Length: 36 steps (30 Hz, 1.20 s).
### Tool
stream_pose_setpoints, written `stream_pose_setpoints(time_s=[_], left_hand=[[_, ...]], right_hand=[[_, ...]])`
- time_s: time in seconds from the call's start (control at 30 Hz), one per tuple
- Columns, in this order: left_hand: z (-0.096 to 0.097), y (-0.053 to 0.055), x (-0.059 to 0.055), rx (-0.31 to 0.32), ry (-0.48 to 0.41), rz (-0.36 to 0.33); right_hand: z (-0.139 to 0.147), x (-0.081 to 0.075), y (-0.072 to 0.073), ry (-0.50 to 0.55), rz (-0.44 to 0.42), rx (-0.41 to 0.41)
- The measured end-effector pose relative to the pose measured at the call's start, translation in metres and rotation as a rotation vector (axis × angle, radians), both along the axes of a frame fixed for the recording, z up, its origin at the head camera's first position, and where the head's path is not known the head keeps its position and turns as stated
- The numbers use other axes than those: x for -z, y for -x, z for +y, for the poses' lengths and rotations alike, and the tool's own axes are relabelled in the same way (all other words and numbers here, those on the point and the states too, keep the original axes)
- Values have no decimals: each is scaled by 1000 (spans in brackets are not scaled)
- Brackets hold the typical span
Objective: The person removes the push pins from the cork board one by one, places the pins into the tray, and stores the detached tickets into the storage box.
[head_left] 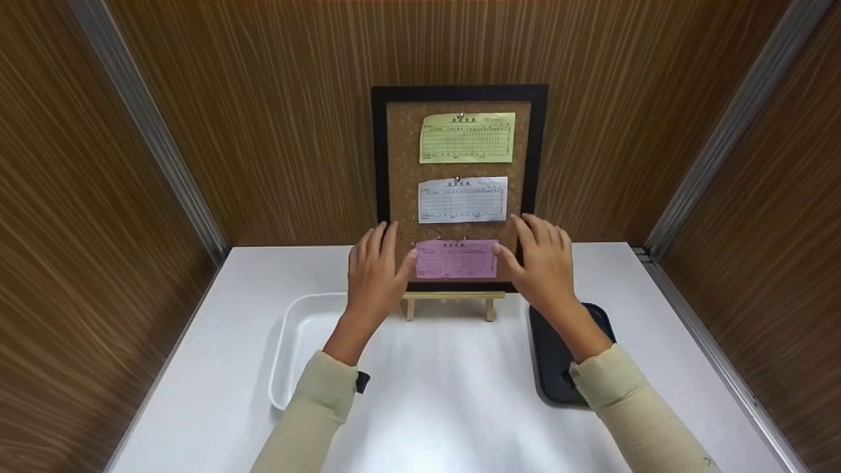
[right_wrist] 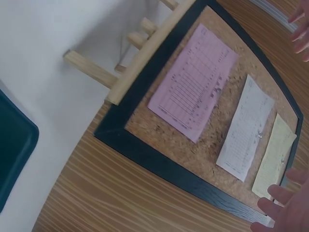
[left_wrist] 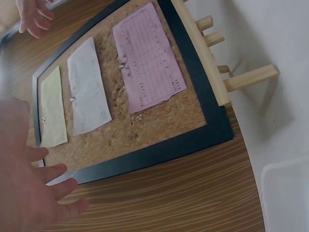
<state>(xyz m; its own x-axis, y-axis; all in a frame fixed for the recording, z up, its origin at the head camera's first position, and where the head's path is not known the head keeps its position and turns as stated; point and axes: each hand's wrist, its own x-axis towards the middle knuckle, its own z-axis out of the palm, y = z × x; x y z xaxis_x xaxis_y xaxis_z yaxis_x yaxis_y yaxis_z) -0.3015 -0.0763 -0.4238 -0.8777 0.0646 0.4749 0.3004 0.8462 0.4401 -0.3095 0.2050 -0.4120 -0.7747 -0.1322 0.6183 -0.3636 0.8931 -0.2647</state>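
A cork board (head_left: 404, 190) in a black frame stands on a small wooden easel (head_left: 453, 295). Pinned down its middle are a yellow-green slip (head_left: 467, 138), a white slip (head_left: 462, 200) and a pink slip (head_left: 456, 259), each a printed form. My left hand (head_left: 376, 270), fingers spread and holding nothing, is at the board's lower left side. On the lower right side my right hand (head_left: 544, 263) is likewise spread, its thumb overlapping the pink slip's edge in the head view. The wrist views show both palms facing the board's sides.
A white tray (head_left: 279, 358) lies on the white table (head_left: 447, 394) at the left, partly behind the left forearm. At the right a dark tray (head_left: 548, 361) sits under the right forearm. Wood-grain panels (head_left: 295, 118) enclose the back and both sides.
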Motion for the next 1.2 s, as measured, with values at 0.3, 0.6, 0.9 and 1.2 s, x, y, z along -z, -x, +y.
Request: stream_pose_setpoints(time_s=[0.3,0.6,0.9,1.2], left_hand=[[6,22,-22,44,-88,42],[15,45,-50,109,-220,57],[21,73,-70,146,-346,70],[27,98,-87,142,-429,69]], right_hand=[[-6,-18,21,57,27,-18],[-20,-45,45,130,114,-40],[-34,-71,67,153,200,-72],[-48,-88,91,210,186,-59]])
